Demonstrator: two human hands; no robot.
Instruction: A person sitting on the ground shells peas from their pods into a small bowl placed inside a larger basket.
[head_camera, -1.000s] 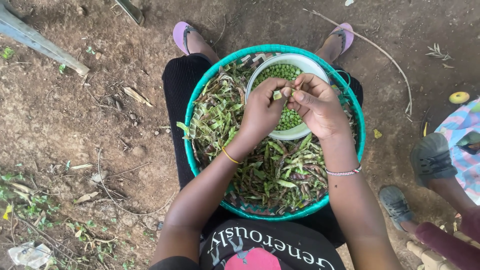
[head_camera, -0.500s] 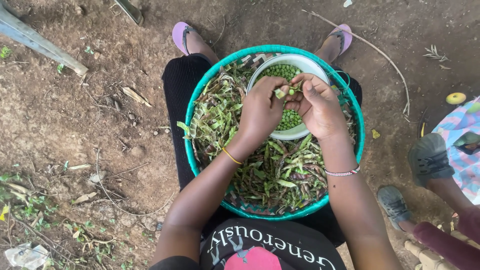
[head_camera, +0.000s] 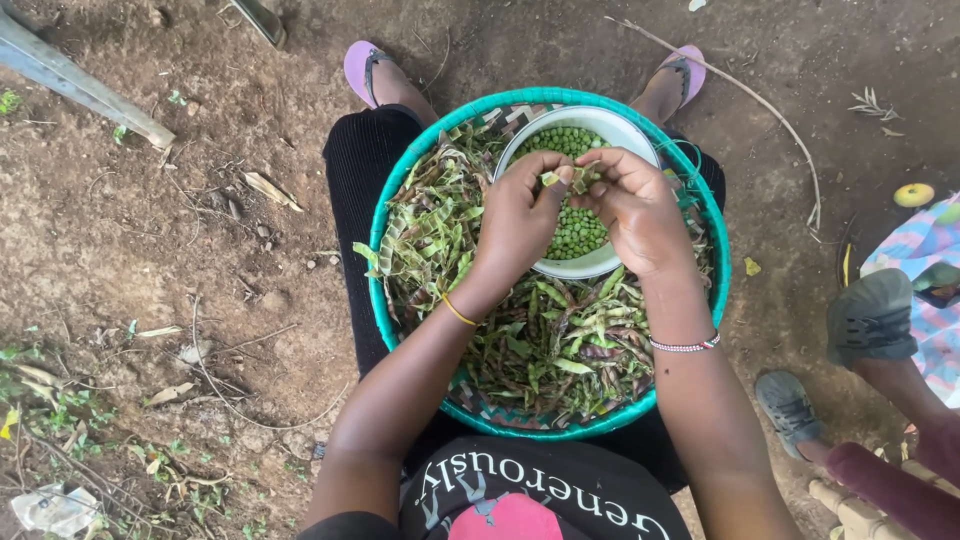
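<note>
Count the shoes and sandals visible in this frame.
4. Purple sandal top left of the basket, second purple sandal top right; grey shoe at right edge, smaller grey shoe below it. More may lie out of frame.

1. Illumination: soft, even daylight; exposure moderate, no blown highlights.
2. Shadows: diffuse, without hard edges; darker ground across the upper centre of the frame.
3. Glare: faint sheen on the white bowl (head_camera: 632, 135) rim only.
4. Focus: sharp at centre; slight softness at lower corners.
5. Distortion: mild wide-angle stretching toward the edges.
</note>
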